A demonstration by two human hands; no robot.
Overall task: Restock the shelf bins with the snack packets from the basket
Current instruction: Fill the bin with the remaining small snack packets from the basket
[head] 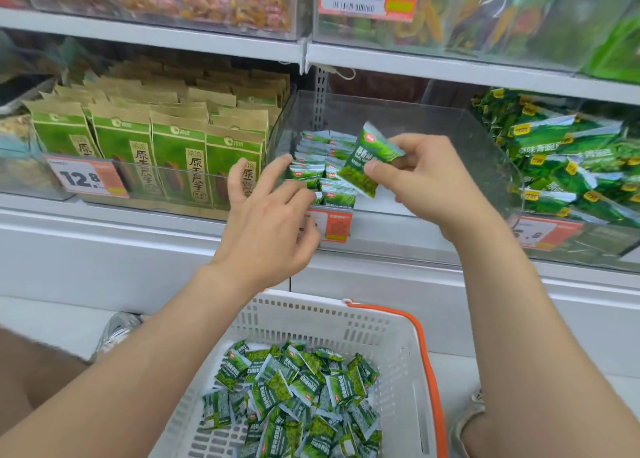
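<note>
Basket (381,329) below both hands holds a deep heap of packets (294,398), so most of the restocking remains. Right hand (426,180) pinches one packet (372,161), tilted, over the bin (398,118). Left hand (266,222), fingers loosely spread and holding nothing, seems to touch the short stack (311,173) just beyond its fingertips. Contact is hard to judge.

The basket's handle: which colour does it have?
The handle is orange, on a white basket. The head view shows it best.
</note>
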